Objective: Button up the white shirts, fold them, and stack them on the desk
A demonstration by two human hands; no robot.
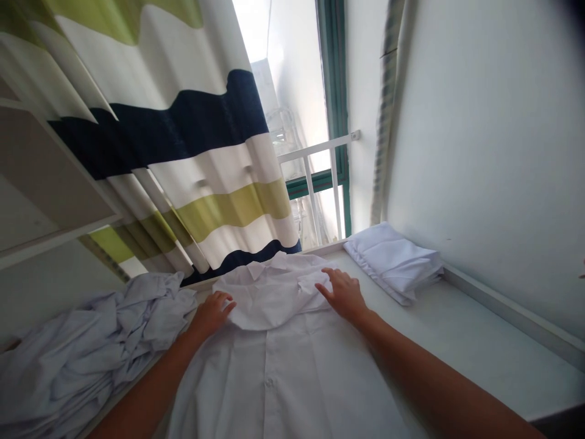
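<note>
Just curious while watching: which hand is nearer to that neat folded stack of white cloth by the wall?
Right. The right hand rests on the shirt, closer to the folded stack; the left hand is farther away.

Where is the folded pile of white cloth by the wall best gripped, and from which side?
Probably by its near, rounded folded edge, coming from the open table side. The folded pile lies flat with its far side close to the wall, so only the front edge looks free for fingers to slide under.

white table (479, 360) bears spread shirt (278, 366), crumpled heap (91, 341), folded stack (395, 259).
</note>
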